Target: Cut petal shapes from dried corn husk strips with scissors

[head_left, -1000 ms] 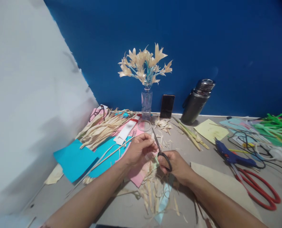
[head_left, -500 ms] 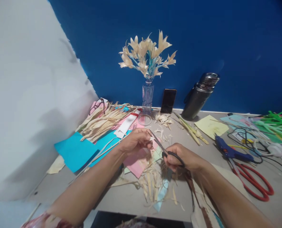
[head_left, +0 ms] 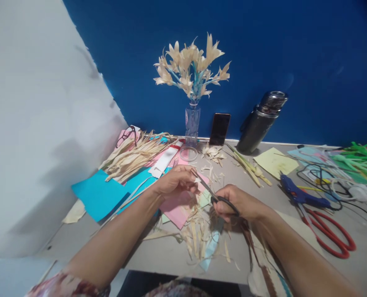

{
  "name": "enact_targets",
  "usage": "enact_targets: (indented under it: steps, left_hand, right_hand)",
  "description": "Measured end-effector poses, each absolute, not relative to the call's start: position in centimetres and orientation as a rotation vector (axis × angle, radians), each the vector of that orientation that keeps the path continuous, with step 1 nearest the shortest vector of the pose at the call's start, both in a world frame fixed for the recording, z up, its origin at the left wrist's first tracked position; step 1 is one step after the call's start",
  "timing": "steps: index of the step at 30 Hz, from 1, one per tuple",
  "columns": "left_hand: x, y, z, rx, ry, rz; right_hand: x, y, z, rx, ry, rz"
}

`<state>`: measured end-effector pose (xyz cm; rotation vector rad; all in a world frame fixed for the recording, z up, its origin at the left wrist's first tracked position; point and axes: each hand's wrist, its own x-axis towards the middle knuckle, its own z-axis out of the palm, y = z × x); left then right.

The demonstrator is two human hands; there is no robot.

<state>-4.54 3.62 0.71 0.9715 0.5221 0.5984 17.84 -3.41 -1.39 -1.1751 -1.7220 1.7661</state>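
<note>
My right hand [head_left: 233,202] is closed on a pair of black-handled scissors [head_left: 207,186], with the blades pointing up and left toward my other hand. My left hand [head_left: 180,181] is closed in a pinch close to the blade tips. A small pale piece shows at its fingertips, too small to make out. Under both hands lie pink paper [head_left: 177,212] and scattered dry husk strips [head_left: 196,241]. A light blue strip [head_left: 210,249] lies among these scraps.
Dried husks [head_left: 137,159] and blue paper [head_left: 99,196] lie left. At the back stand a bottle [head_left: 192,126] of husk flowers [head_left: 191,66], a phone [head_left: 219,129] and a leaning flask [head_left: 260,123]. A glue gun [head_left: 304,194] and red-handled scissors [head_left: 332,233] lie right.
Both hands stay nearly in the same place, with the scissors still beside the left fingertips. The whole view has shifted very slightly.
</note>
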Motion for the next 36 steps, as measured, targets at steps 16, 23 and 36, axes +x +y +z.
enact_targets:
  steps: [16,23,36]
  left_hand:
    - [-5.5,4.4,0.7,0.976,0.569,0.658]
    - [-5.3,4.2,1.2,0.978,0.602,0.697]
    - [-5.2,4.4,1.2,1.024,0.613,0.765]
  right_hand:
    - [17.7,-3.3,-0.6,-1.158,-1.768,1.696]
    - [17.6,-3.5,-0.2,-1.199,-1.754,1.703]
    - [17.8,-3.4,-0.7,-1.178,-1.751,1.657]
